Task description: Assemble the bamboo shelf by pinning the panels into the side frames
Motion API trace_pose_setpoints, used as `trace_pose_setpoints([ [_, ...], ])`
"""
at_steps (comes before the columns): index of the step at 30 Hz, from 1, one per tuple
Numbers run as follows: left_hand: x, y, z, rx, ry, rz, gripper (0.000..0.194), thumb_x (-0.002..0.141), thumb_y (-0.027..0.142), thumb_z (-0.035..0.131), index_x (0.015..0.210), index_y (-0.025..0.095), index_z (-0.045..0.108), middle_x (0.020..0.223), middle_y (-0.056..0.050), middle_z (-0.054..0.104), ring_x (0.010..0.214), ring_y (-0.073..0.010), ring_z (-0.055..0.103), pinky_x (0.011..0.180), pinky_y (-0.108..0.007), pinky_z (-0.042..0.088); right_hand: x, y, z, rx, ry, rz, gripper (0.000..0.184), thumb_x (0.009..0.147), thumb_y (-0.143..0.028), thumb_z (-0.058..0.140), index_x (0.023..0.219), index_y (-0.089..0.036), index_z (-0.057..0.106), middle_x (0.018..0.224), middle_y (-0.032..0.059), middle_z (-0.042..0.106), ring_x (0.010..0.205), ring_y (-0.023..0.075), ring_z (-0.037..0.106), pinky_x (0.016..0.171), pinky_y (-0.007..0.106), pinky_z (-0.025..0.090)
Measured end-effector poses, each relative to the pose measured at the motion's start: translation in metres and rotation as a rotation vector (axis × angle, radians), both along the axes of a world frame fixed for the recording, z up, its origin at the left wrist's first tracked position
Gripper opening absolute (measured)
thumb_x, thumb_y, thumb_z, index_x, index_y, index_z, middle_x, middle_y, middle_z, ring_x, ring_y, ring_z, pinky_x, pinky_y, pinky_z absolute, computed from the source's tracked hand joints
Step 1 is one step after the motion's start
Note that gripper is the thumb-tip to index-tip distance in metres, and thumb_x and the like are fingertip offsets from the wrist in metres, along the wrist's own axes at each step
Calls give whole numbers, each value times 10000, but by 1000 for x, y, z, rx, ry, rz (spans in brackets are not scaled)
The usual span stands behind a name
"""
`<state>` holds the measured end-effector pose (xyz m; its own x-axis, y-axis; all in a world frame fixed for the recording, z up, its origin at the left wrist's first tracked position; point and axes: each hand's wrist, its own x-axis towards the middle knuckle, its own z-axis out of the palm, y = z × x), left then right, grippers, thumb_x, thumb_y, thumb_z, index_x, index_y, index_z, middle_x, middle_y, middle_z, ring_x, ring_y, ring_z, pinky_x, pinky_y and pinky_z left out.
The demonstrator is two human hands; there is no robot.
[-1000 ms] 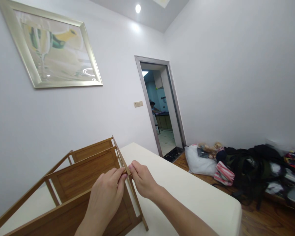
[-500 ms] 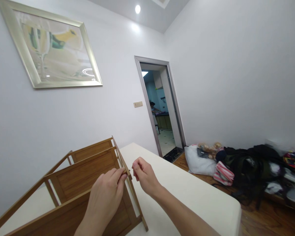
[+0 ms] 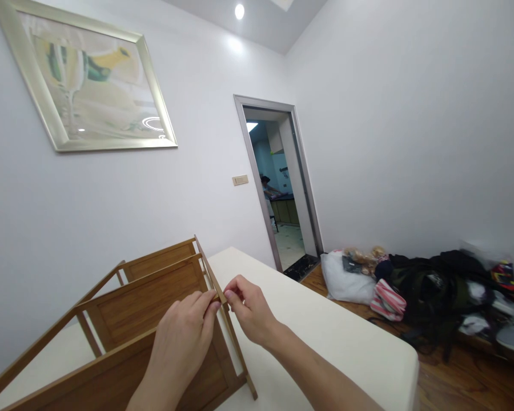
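A brown wooden shelf rack (image 3: 148,308) with panelled boards and thin side rails lies on a white table. My left hand (image 3: 182,328) is closed over the end of one of its boards, where that board meets the right-hand side rail (image 3: 235,342). Thumb and fingers pinch the wood there. On the outer face of the same joint, my right hand (image 3: 249,308) has its thumb and forefinger pressed together against the rail. Whatever small thing may lie between those fingertips is hidden.
The white table (image 3: 325,342) reaches to the right. Past its edge, a white bag (image 3: 346,278), a red-and-white striped cloth (image 3: 389,299) and a dark heap of bags (image 3: 437,291) lie on the wooden floor. Through a doorway (image 3: 282,188) a person is partly visible.
My right hand has moved slightly left, from just beside the rail to touching it at the joint. My left hand keeps its hold on the rack.
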<state>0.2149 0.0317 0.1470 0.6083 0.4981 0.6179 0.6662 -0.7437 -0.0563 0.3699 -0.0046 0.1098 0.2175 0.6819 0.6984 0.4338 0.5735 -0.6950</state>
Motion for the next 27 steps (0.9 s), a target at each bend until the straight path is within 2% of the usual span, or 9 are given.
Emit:
trace_pose_setpoints([
  [6,-1,-2,2,-51,-5,-16,297,971,306,397,1034,243,680,930,-38,706,843,-220,653,770,-351,466,-2,0,-1,16,-46,-38,117,924,-198,452,821,-215,505,688,-31,538,644,133,488,630,257,383],
  [19,-1,-2,1,-29,-1,-8,307,970,299,399,1053,238,689,994,-53,717,887,-228,656,794,-366,474,-2,1,-1,-4,-67,-41,145,946,-234,428,812,-223,483,670,-33,520,646,140,472,611,257,366],
  [27,0,-4,2,-37,10,-2,302,973,282,396,1042,235,687,954,-46,715,839,-222,656,778,-363,469,-2,7,2,-23,-165,-72,294,999,-332,319,720,-240,339,645,-51,424,576,125,396,563,251,298],
])
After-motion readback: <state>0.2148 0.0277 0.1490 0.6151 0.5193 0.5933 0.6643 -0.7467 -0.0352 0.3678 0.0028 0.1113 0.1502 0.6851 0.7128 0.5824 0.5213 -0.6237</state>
